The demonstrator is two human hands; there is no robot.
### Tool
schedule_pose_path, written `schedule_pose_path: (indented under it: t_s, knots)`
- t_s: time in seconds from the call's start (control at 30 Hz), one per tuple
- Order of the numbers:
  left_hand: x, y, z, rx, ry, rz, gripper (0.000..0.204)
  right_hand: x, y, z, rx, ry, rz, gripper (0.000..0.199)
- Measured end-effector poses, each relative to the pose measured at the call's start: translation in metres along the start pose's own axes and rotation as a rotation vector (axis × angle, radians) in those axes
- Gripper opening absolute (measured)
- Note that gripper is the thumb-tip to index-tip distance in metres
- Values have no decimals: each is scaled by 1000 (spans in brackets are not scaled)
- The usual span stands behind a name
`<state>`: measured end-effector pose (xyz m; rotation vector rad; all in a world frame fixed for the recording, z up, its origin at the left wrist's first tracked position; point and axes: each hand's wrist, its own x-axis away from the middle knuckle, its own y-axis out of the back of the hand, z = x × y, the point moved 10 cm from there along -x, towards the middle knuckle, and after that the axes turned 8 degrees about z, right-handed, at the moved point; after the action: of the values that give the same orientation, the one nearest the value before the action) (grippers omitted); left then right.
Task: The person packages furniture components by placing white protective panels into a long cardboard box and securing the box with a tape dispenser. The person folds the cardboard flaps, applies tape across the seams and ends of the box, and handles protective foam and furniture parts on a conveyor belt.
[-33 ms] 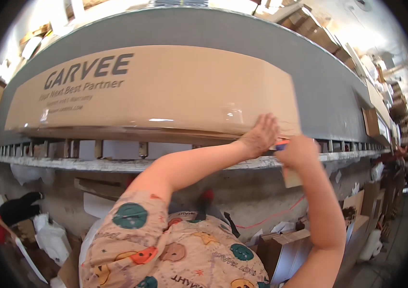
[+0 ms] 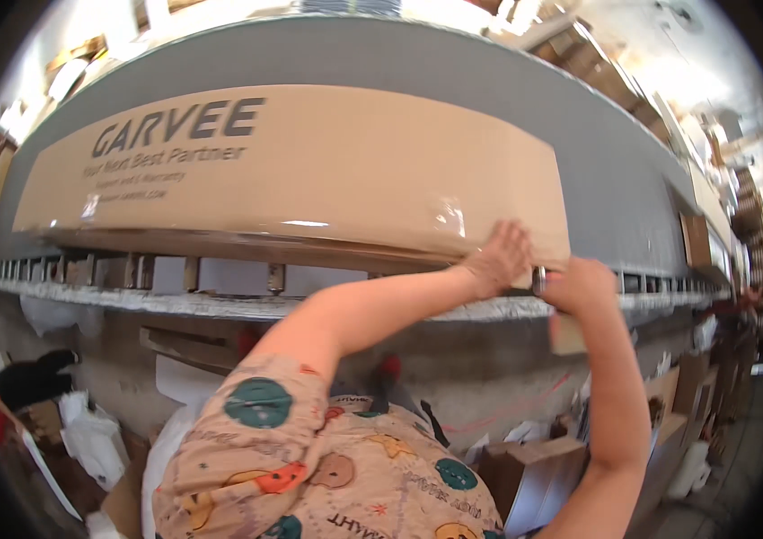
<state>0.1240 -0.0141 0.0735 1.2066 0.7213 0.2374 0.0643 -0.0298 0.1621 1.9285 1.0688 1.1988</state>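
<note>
A long, flat brown cardboard carton (image 2: pixel 345 171) with dark print lies across the grey conveyor. Shiny clear tape runs along its near edge. My left hand (image 2: pixel 500 259) presses on the carton's near right corner, its fingers stretched out and holding nothing. Just to the right, my right hand (image 2: pixel 583 286) is closed round what looks like a tape dispenser, at the carton's right end. Most of the tool is hidden by the fingers. Below that hand a tan roll-like part (image 2: pixel 566 334) sticks out, blurred.
The grey conveyor belt (image 2: pixel 615 207) extends beyond the carton, with a pale metal rail (image 2: pixel 220 305) along its near side. Cardboard boxes (image 2: pixel 534 472) stand at lower right. White wrapped bundles (image 2: pixel 94 445) and a person in dark clothing (image 2: pixel 35 386) are at lower left.
Both my hands have shifted slightly right, the right one carrying the tool past the carton's corner. The carton appears a little further right in the view.
</note>
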Motion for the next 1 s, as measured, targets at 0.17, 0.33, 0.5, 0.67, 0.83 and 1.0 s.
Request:
schedule_pose_path:
  t_s: [0.17, 0.33, 0.5, 0.67, 0.83, 1.0]
  knots:
    - [-26, -41, -10, -108, 61, 93, 47, 15, 58, -36, -270, 103, -63, 55]
    - [88, 46, 64, 227, 112, -396, 52, -30, 85, 73, -1500, 844, -17, 55]
    - [340, 86, 236, -133, 1243, -150, 81, -61, 50, 218, -1948, 1040, 724, 50]
    - [445, 97, 283, 50, 1957, -504, 89, -118, 92, 246, -1249, 1107, 110, 53]
    - [437, 93, 297, -8, 1979, -705, 88, -216, 97, 187, -418, 885, -399, 52]
    - [458, 120, 273, -204, 1774, -943, 69, -214, 87, 199, -651, 966, -445, 46]
